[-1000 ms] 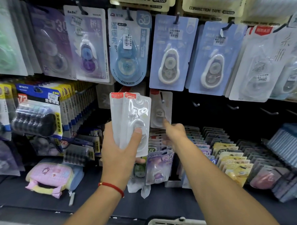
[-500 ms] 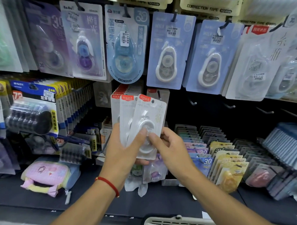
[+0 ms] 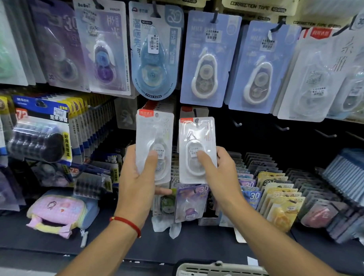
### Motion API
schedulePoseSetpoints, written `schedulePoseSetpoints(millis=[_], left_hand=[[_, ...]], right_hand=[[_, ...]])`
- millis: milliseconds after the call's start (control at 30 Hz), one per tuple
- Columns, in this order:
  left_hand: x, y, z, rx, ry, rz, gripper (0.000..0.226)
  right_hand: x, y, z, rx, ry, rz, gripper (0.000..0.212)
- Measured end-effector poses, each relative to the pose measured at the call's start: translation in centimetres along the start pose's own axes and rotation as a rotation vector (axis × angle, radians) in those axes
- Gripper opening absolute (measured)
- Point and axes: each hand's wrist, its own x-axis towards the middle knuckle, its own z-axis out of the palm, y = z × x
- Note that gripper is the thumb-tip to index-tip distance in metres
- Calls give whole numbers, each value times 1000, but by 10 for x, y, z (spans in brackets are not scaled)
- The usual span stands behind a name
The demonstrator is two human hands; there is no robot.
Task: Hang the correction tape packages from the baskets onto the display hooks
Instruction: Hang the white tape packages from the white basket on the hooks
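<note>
My left hand (image 3: 138, 180) grips a small stack of white correction tape packages (image 3: 156, 134) with red top tabs, held upright in front of the shelf. My right hand (image 3: 221, 173) holds a single white correction tape package (image 3: 197, 141) by its lower part, thumb on the blister. That package's hang hole is level with a black display hook (image 3: 195, 112), on which another white package hangs behind it. A beige basket (image 3: 202, 269) shows at the bottom edge.
Blue and purple correction tape cards (image 3: 209, 58) hang on the upper row. Several bare black hooks (image 3: 282, 127) stick out to the right. Rows of coloured packages (image 3: 278, 196) stand on the lower shelf, and a pink pouch (image 3: 57, 210) lies at the left.
My right hand took one package off the left hand's stack and lifted it up and right to the hook. The left hand kept its stack at about the same place.
</note>
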Motion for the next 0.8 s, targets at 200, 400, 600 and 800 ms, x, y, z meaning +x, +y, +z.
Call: schedulePoseSetpoints(millis=[200,400,600,800], left_hand=[[2,-6,0,-14,13,-7,28],[-1,-5,14,-37,-14,-14,30],[-1,-10,20,36,-32,20,40],[0,-13,17,-2,-134,-79,31]], right_hand=[[-2,34,4,-147,103,-29,13],[65,38,31,-181,202,111,27],[90,44,30,-310,176,314,56],[38,26,5,-176,-16,124,26]])
